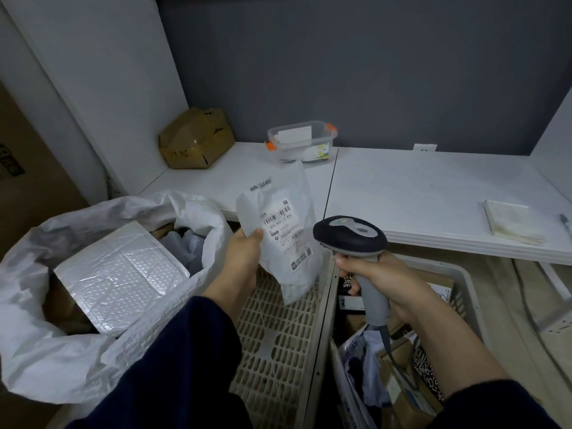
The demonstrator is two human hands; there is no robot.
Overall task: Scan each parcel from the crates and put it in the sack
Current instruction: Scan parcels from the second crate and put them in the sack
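My left hand (243,258) grips a white plastic parcel (280,233) upright, its barcode label facing me. My right hand (380,280) grips the handle of a grey and black barcode scanner (351,235), whose head sits just right of the parcel's label. The parcel hangs over a beige slatted crate (278,345) whose visible floor is bare. A second crate (458,274) on the right holds several parcels and boxes. The white woven sack (62,351) stands open at the left, with a bubble mailer (120,277) and other parcels inside.
A white table (418,187) runs behind the crates. On it stand a cardboard box (195,140), a clear tub with orange clips (301,140), a notepad (510,221) and a pen (566,224). Grey wall behind, white panel at left.
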